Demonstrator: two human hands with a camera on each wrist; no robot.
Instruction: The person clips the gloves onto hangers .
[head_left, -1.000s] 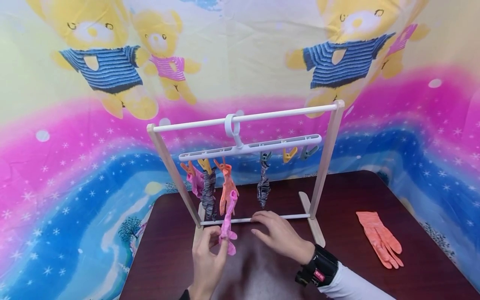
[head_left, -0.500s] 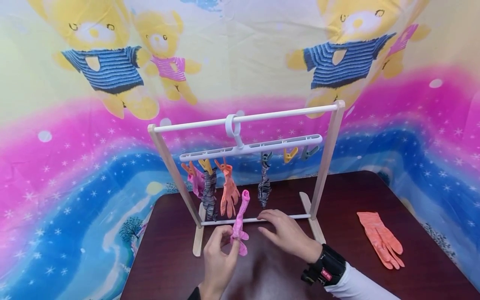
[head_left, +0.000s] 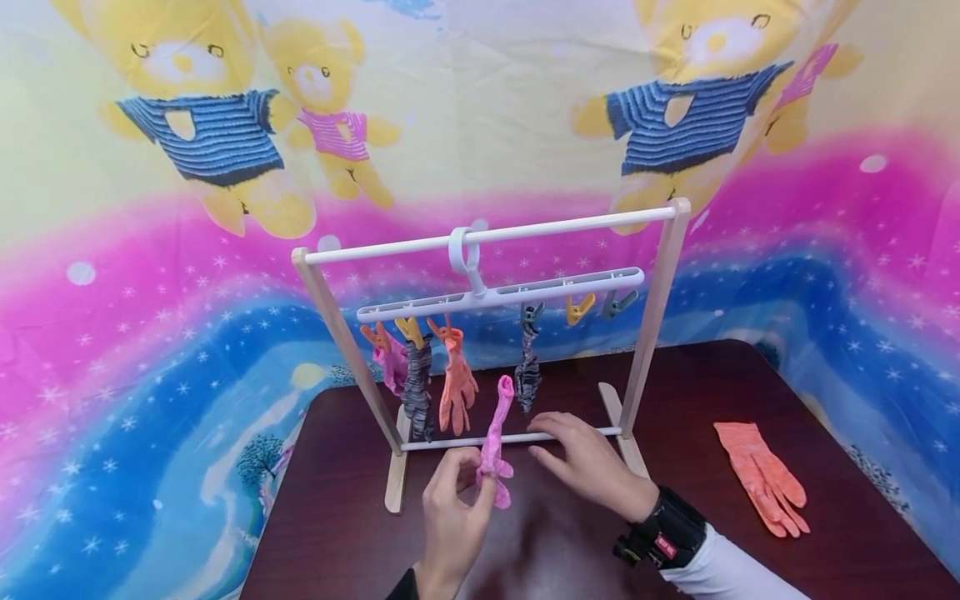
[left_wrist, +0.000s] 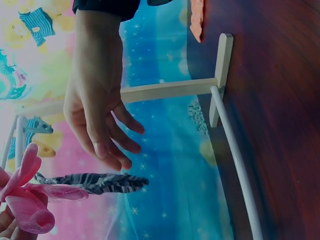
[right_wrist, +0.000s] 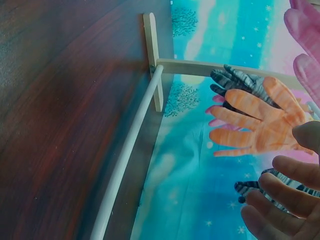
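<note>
My left hand pinches a pink glove near its fingers, with the cuff pointing up. The same glove shows large at the lower left in the left wrist view. My right hand holds nothing; its fingers are relaxed beside the rack's lower bar. Above hangs a white hanger with clothespins. Clipped to it are an orange glove, a grey striped glove, a second striped glove and a pink glove at the left end.
A yellow clothespin and a dark green clothespin hang bare on the hanger's right end. The wooden rack stands on a dark table. Another orange glove lies at the right. A printed cloth hangs behind.
My left hand has carried the pink glove to the right, out from in front of the hanging orange glove. My right hand has also shifted a little to the right.
</note>
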